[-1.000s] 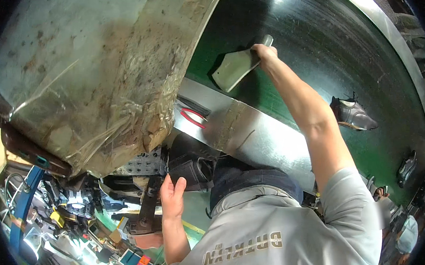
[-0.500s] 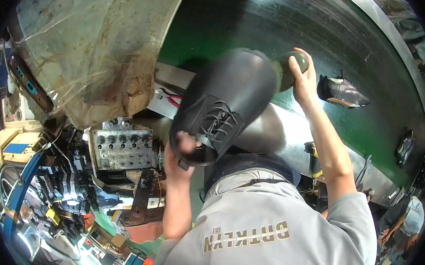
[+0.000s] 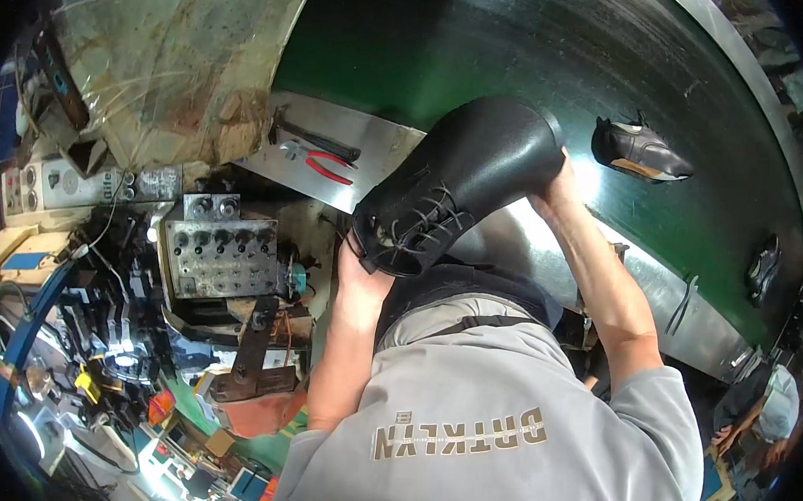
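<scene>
I am gripping the black laced boot (image 3: 457,194) off the green belt (image 3: 528,45), left hand (image 3: 362,280) closed beneath, right hand (image 3: 560,182) wrapped at toe; boot unworked.

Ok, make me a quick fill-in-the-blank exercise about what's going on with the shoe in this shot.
1. Both hands hold a ____ lace-up shoe upper.
2. The left hand grips the end with the ____.
3. Pliers with ____ handles lie on the metal ledge.
4. Another shoe lies on the ____ conveyor belt.

Missing words: black; laces; red; green
</scene>
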`<state>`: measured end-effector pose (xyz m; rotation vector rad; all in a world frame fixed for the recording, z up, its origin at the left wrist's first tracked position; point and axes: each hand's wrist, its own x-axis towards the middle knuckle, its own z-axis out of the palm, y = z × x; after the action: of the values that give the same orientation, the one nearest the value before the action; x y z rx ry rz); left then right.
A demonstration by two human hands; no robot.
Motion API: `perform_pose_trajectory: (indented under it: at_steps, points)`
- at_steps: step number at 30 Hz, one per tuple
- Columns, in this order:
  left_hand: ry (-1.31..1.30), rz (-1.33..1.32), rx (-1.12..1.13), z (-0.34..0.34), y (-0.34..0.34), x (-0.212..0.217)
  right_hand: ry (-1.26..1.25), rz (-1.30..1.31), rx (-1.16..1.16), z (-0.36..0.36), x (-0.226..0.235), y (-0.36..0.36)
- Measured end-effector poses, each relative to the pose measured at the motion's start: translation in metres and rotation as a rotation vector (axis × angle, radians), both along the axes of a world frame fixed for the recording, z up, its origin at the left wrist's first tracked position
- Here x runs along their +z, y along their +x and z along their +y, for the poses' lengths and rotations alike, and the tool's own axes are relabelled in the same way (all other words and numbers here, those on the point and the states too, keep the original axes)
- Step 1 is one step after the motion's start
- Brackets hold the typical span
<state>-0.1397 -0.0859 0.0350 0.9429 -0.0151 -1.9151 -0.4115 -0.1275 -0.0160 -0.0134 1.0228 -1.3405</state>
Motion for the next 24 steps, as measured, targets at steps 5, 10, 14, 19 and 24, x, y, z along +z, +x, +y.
perform_pose_trajectory:
  at_steps: [5,10,14,19,24]
  points:
    - [-0.103,-0.007,0.013,0.006,0.002,-0.002,0.149,-0.031,0.066,0.002,0.024,0.01]
    - [-0.042,-0.005,0.163,0.021,0.011,-0.003,-0.135,-0.072,0.129,-0.003,0.047,0.009]
    - [0.043,0.005,0.255,0.038,0.02,-0.016,-0.112,0.126,0.239,-0.011,0.037,0.017]
    - [0.143,-0.004,0.315,0.052,0.018,-0.021,-0.058,0.143,0.193,-0.027,0.019,0.026]
    - [0.172,0.086,0.207,0.082,0.016,-0.008,-0.091,0.244,0.258,-0.037,0.029,0.035]
